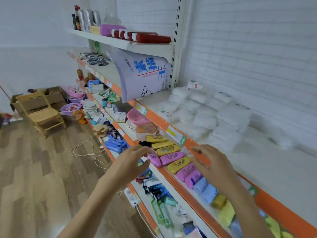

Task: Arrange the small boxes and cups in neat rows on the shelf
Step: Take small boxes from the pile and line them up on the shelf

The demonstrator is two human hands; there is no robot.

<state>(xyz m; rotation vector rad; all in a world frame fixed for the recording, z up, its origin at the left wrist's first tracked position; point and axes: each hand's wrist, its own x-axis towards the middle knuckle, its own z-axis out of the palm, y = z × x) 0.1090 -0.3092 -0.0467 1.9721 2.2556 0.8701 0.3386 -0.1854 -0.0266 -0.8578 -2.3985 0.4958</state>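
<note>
Both bare hands reach over the second shelf [173, 182], whose front edge carries an orange strip. On it a row of small oblong boxes [173, 157] runs along the shelf, yellow and pink ones lying side by side and touching, followed toward the near end by pale blue and then yellow packs [226, 213]. The left hand [133, 164] hovers at the outer edge of the shelf with its fingers spread and loosely bent; its fingertips are just beside a pink box [154, 158] that lies turned out of line with the others, and whether they touch it cannot be told. The right hand [212, 164] is held above the row with fingers extended and relaxed, gripping nothing, its fingertips near the orange strip of the shelf above. At the far end of the row stand a pink bowl [137, 116] and an orange packet [147, 128]. The upper shelf holds white wrapped packs [223, 117] and a large pale sack with blue characters [144, 76]. Below, a lower shelf carries green and black packets [157, 198]. A wooden chair [42, 114] stands on the wood-patterned floor, with a loose cord [85, 150] nearby
</note>
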